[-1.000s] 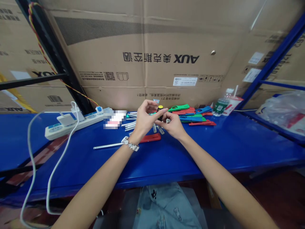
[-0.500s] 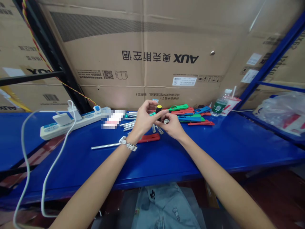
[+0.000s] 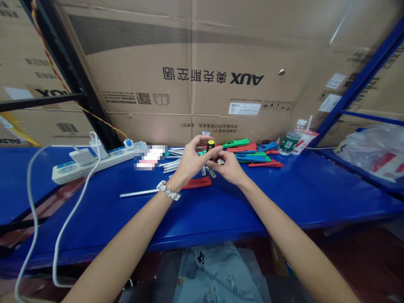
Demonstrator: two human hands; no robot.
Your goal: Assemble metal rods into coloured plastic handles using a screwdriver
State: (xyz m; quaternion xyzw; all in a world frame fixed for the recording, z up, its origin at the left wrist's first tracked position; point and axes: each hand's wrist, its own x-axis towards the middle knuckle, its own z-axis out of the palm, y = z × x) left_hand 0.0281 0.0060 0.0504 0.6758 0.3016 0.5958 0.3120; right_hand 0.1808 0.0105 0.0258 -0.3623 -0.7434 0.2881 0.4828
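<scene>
A small black object with a yellow top (image 3: 211,145) stands up between my two hands above the blue table. My left hand (image 3: 193,158) has its fingers closed round it from the left. Close against it on the right, my right hand (image 3: 227,166) is pinched; what its fingertips hold is too small to make out. Metal rods (image 3: 170,166) lie behind and left of my left hand. A red plastic piece (image 3: 198,182) rests on the table just below the hands, and a longer metal rod (image 3: 139,193) lies to its left.
Red, green and blue plastic pieces (image 3: 252,157) are piled right of my hands. Farther right stand a bottle (image 3: 288,142) and a cup (image 3: 304,141). A white power strip (image 3: 109,161) with cables is on the left. Cardboard boxes (image 3: 202,50) rise behind the blue table (image 3: 221,214).
Both hands stay nearly in place, with their fingers shifted slightly around the yellow-topped object. The yellow top shows a little more openly now.
</scene>
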